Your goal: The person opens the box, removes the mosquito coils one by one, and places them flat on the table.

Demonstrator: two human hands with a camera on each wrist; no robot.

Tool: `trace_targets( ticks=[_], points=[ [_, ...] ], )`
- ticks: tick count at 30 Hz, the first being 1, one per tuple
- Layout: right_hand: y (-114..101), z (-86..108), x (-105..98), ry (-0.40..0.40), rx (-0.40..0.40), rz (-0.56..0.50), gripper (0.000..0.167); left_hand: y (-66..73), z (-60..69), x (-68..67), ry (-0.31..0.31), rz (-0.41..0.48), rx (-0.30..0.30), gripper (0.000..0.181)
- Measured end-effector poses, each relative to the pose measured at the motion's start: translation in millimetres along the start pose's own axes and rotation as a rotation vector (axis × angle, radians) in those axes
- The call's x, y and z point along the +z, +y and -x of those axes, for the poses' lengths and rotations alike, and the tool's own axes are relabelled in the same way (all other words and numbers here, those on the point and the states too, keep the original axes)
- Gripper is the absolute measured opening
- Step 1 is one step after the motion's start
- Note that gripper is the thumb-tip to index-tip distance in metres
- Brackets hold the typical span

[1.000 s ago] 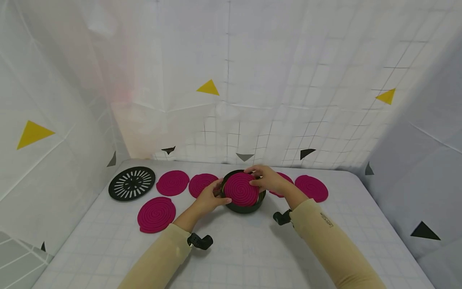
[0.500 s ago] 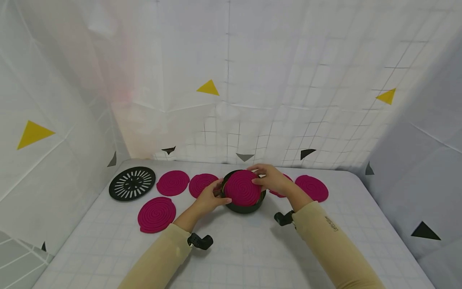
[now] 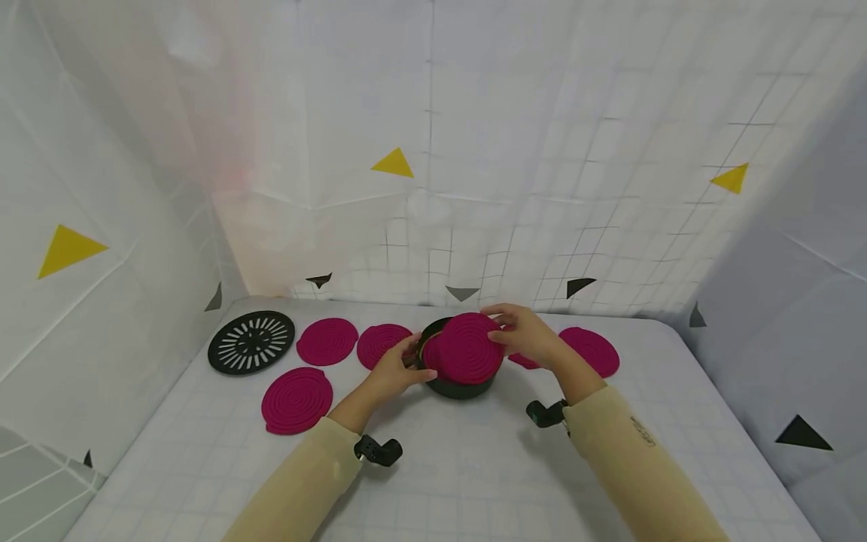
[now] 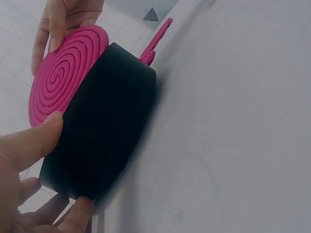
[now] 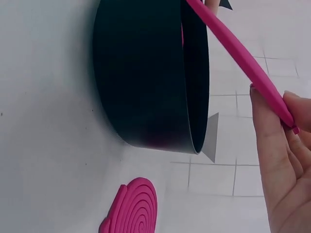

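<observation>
A round dark container (image 3: 460, 390) stands on the table, and the left hand (image 3: 393, 374) grips its left side, thumb in front and fingers round the wall. With thumb and fingertips the right hand (image 3: 528, 337) pinches the edge of a pink spiral disc (image 3: 472, 348), held tilted over the container's opening. In the right wrist view the held disc (image 5: 243, 58) slants out from the rim of the container (image 5: 141, 73), its upper end out of frame. More pink shows inside the container, left of the held disc in the head view.
At the back left lies a black slotted disc (image 3: 251, 342). Pink spiral discs lie left of the container, such as one (image 3: 296, 400) nearer the front. To the right are another disc (image 3: 589, 351) and one partly behind the right hand. White sheets wall the table (image 3: 474, 467).
The right hand has moved right and slightly up with the pink disc, uncovering pink inside the container. The left hand keeps its grip at the container's left side.
</observation>
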State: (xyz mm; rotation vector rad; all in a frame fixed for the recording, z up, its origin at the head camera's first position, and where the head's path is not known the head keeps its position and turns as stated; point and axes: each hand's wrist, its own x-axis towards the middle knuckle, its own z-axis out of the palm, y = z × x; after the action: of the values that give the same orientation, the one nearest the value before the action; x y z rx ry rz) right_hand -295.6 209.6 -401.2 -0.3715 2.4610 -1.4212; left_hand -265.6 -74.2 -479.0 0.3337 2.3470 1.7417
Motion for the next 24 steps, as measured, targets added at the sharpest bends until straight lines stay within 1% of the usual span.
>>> trace_targets(
  ticks=[3,9,17,20,24],
  points=[
    [0.2,3.0,-2.6,0.016,0.01,-0.024,0.052,-1.3,-0.3,-0.2,0.002,0.014,0.0,0.086],
    [3.1,9.6,-10.3,0.054,0.025,-0.04,0.051,-4.5,-2.3,0.1,-0.002,0.037,0.005,0.086],
    [6.9,19.4,-20.8,0.104,0.021,-0.041,0.053,-5.7,-6.5,-1.1,-0.028,0.05,0.012,0.087],
    [8.3,24.7,-25.2,0.124,0.007,-0.055,0.054,-5.6,-7.5,-1.5,-0.038,0.049,0.005,0.088],
    [10.7,33.5,-32.3,0.157,-0.02,-0.08,0.054,-5.7,-7.1,-0.9,-0.034,0.053,0.002,0.087]
  ],
)
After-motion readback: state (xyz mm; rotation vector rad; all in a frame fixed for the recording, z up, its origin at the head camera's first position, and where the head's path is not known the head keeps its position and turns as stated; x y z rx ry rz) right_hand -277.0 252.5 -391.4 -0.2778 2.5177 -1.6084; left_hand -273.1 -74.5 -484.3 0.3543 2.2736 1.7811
